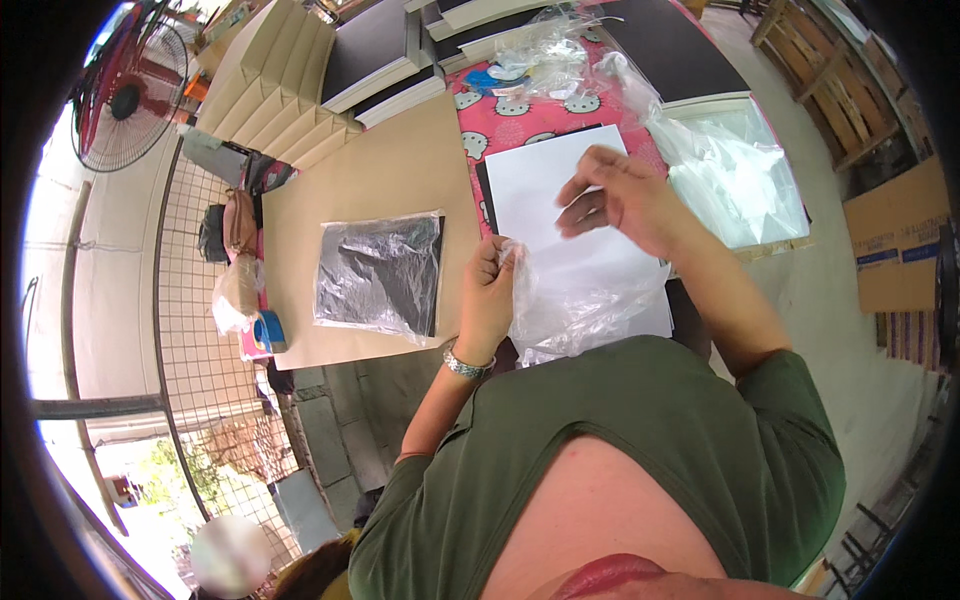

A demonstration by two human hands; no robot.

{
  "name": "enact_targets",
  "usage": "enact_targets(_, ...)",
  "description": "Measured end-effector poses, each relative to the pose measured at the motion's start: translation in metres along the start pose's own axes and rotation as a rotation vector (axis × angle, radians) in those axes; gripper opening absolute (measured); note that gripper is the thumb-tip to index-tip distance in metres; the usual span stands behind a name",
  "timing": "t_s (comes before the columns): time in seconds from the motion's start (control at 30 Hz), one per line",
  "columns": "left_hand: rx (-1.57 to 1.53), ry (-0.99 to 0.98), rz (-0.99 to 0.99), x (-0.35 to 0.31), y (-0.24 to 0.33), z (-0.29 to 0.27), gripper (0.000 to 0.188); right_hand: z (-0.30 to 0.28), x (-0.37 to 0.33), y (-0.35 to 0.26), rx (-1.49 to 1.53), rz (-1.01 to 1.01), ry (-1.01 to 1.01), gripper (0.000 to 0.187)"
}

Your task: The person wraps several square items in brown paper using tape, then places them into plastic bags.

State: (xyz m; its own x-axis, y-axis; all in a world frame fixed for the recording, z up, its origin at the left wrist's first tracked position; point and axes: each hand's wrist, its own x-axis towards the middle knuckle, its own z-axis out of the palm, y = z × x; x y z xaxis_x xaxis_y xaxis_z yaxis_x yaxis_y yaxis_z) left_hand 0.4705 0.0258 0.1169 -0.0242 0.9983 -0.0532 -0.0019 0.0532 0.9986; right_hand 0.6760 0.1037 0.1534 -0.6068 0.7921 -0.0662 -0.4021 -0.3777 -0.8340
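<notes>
My left hand [489, 285] pinches the edge of a clear plastic bag [580, 315], its fingers closed on the film. The crumpled bag lies over the near part of a stack of white paper sheets [535, 185], close to my body. Above the sheets my right hand [632, 203] is raised, fingers bent and apart, with nothing visible in it. A dark edge shows beneath the white sheets at their far left. Left of my left hand, a flat black pack in clear plastic [375, 275] rests on a large brown paper sheet [300, 215].
Folded brown paper [265, 85] and thick black-topped paper stacks [375, 50] stand at the back. Loose plastic [545, 55] lies on the pink patterned cloth [480, 125]. Clear bags [735, 170] are piled at the right. A fan [125, 100] stands far left, a cardboard box [895, 240] far right.
</notes>
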Motion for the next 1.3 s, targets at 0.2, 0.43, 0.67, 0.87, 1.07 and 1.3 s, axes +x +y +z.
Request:
enact_targets(0.2, -0.311, 0.422, 0.156, 0.011, 0.036, 0.007, 0.010, 0.017, -0.025, 0.024, -1.020, -0.019, -0.551, 0.024)
enact_targets(0.43, -0.160, -0.237, 0.005, -0.012, -0.005, -0.041, 0.018, -0.005, -0.018, 0.004, 0.008, 0.059, -0.142, 0.015)
enact_targets(0.67, -0.762, -0.101, -0.264, -0.003, 0.005, -0.062, 0.036, -0.036, -0.004, -0.008, -0.393, -0.003, -0.174, 0.014)
enact_targets(0.87, -0.535, -0.264, -0.194, 0.014, 0.027, -0.064, 0.045, -0.045, -0.007, -0.008, -0.201, 0.060, 0.006, 0.017)
enact_targets(1.07, -0.359, -0.226, -0.299, 0.007, 0.016, -0.055, 0.046, -0.062, -0.001, -0.021, -0.517, -0.168, 0.107, 0.013)
enact_targets(1.3, -0.706, -0.126, -0.005, 0.030, -0.004, -0.095, 0.048, -0.056, 0.007, 0.007, -0.728, 0.182, -0.039, 0.023)
